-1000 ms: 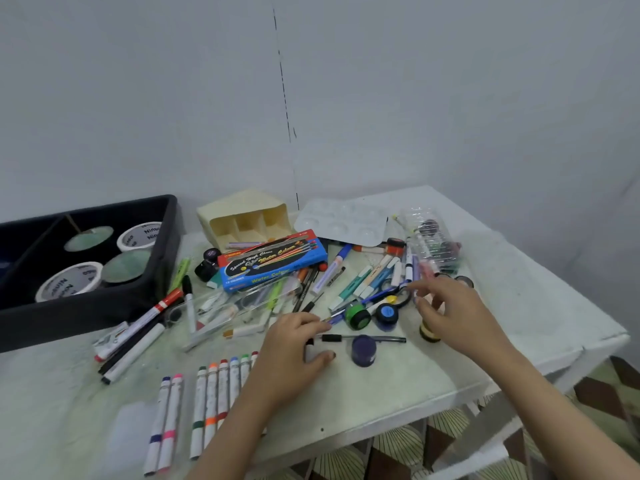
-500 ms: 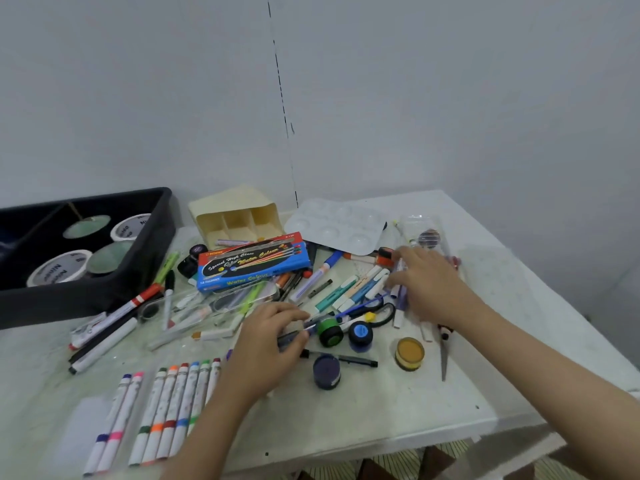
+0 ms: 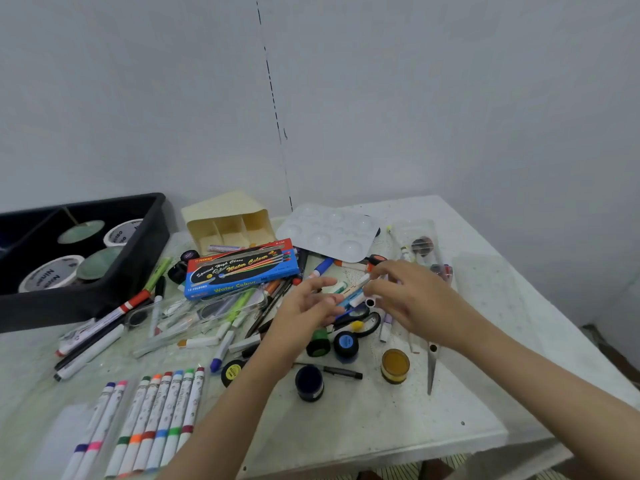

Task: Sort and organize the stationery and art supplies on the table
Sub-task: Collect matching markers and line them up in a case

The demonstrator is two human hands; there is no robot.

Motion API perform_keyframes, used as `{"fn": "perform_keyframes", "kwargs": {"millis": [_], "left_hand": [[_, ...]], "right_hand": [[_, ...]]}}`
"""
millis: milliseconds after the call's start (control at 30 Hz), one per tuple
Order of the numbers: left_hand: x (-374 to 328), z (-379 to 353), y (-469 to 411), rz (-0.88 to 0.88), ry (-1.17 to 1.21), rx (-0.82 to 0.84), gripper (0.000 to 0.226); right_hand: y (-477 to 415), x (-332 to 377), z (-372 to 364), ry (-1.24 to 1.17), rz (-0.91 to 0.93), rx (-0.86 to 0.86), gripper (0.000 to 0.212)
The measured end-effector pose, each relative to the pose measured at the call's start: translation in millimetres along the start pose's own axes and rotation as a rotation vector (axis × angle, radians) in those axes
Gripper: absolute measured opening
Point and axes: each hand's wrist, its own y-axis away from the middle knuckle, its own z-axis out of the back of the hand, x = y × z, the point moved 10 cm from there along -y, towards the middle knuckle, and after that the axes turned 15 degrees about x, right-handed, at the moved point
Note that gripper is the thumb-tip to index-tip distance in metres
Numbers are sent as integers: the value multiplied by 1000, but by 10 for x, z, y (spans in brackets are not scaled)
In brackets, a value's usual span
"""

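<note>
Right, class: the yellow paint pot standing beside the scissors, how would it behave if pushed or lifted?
The yellow paint pot stands upright and squat, so a push would probably slide it, not tip it. Its wall is round, so laid sideways it might roll. It looks small, likely light.

Blue flat cardboard box (image 3: 242, 270) on surface: "NIKKI" at top left, "Special High Class Water Colour" in script across the lid, "12 COLOURS" and "Water Colour" on the front edge.
White round tubs (image 3: 52, 277) in black plastic bin (image 3: 145, 258): lids printed "Niiso", partly legible.
Yellow label on black round jar (image 3: 231, 371): print too small to read.
</note>
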Motion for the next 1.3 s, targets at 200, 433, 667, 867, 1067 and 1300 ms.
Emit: {"fn": "perform_keyframes", "kwargs": {"millis": [200, 433, 667, 867, 1067, 1300], "left_hand": [[111, -216, -176, 90, 357, 139, 32], [136, 22, -178, 53, 316, -55, 28], [120, 107, -148, 31, 160, -118, 31], [123, 196, -121, 9, 166, -148, 33], [152, 260, -114, 16, 160, -158, 34], [181, 296, -88, 24, 160, -158, 36]], "right_hand": [[3, 264, -17, -164, 2, 60, 30], [128, -331, -112, -66, -427, -38, 41], [385, -999, -301, 0, -977, 269, 68], [266, -1120, -4, -205, -840, 52, 67], [-136, -1122, 16, -231, -541, 248, 84], [-244, -1226, -234, -112, -509, 435, 81]]}}
